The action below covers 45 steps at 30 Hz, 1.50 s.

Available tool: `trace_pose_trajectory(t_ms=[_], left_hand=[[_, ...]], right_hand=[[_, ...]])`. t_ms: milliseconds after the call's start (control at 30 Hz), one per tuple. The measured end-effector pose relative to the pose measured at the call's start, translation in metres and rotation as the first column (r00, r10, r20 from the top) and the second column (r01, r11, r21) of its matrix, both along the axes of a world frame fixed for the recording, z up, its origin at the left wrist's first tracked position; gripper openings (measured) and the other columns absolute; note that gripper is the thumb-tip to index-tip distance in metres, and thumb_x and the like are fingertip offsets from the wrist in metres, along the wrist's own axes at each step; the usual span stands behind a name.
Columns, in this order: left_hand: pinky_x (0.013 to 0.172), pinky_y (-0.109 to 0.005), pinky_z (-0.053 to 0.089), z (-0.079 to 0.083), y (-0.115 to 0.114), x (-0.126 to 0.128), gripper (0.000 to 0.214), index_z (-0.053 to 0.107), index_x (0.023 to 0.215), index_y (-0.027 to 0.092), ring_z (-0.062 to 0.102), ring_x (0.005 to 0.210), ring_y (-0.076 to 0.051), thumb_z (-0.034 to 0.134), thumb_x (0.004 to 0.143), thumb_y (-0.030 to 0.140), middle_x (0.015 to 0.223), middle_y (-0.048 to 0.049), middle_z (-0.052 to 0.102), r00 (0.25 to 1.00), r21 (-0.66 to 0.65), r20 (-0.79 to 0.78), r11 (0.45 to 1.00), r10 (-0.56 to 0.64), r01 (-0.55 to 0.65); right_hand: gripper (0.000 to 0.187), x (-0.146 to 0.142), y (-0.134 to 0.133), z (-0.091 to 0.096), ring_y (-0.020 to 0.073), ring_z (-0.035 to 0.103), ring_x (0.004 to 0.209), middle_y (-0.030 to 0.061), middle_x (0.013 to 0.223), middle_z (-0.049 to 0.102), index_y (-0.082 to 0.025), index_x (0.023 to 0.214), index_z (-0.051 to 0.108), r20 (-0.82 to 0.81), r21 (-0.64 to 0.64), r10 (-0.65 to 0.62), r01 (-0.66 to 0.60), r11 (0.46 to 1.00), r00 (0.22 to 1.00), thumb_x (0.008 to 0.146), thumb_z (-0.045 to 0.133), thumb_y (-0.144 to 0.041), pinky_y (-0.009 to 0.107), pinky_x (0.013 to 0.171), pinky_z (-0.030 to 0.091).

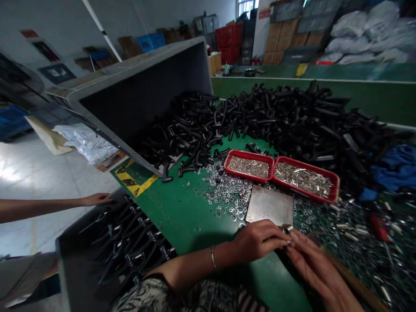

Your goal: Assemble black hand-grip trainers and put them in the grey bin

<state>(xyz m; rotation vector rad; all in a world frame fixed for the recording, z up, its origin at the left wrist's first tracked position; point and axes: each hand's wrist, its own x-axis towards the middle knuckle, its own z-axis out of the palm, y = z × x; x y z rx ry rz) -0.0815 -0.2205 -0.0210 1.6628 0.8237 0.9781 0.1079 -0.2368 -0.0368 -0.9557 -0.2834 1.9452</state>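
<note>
My left hand (260, 240) lies on the green table (182, 216) with its fingers pinched around a small silver metal part (287, 228). My right hand (316, 268) meets it from the right, fingers pressed against the same part and a dark piece hidden under both hands. Just beyond my hands lies a flat square metal plate (269, 206). Loose silver washers (227, 195) are scattered around it.
Two joined red trays (281, 161) hold small metal pieces. A big heap of black curved handles (276, 117) spills from a tilted grey bin (136, 91). A dark crate (113, 247) of assembled parts sits at left, where another person's hand (95, 199) touches its rim.
</note>
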Motion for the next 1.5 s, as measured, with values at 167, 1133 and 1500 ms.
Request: trace_pose_trajectory(t_ms=[167, 1133, 1500], left_hand=[[0.074, -0.029, 0.057, 0.004, 0.008, -0.001, 0.034, 0.069, 0.104, 0.013, 0.070, 0.074, -0.017, 0.070, 0.086, 0.041, 0.079, -0.0061, 0.072, 0.943, -0.486, 0.206, 0.864, 0.263, -0.135], [0.101, -0.039, 0.041, 0.022, 0.105, -0.211, 0.031, 0.065, 0.116, 0.013, 0.054, 0.112, -0.025, 0.042, 0.095, 0.012, 0.117, -0.0150, 0.062, 0.220, 0.429, -0.788, 0.770, 0.575, -0.473], [0.095, -0.042, 0.046, 0.045, 0.093, -0.215, 0.025, 0.059, 0.110, 0.017, 0.061, 0.102, -0.025, 0.059, 0.085, 0.024, 0.110, -0.0102, 0.065, 0.452, 0.406, -0.652, 0.783, 0.609, -0.471]], right_hand=[[0.023, -0.021, 0.003, 0.017, 0.0092, 0.061, 0.066, -0.0010, 0.081, 0.067, -0.022, 0.100, 0.070, 0.048, 0.204, 0.022, -0.031, 0.979, 0.999, 0.080, 0.081, -0.023, 0.019, 0.057, 0.056], [0.046, 0.010, 0.014, 0.026, 0.0247, 0.071, 0.095, 0.0090, 0.114, 0.071, -0.027, 0.112, 0.061, 0.727, 0.404, -0.149, -0.241, 0.883, 0.670, 0.076, 0.080, -0.049, 0.034, 0.084, 0.059], [0.028, -0.007, 0.023, 0.019, 0.0177, 0.071, 0.086, 0.0037, 0.109, 0.071, -0.026, 0.105, 0.061, 0.549, 0.422, -0.290, 0.039, 0.906, 0.784, 0.083, 0.077, -0.036, 0.036, 0.084, 0.058]])
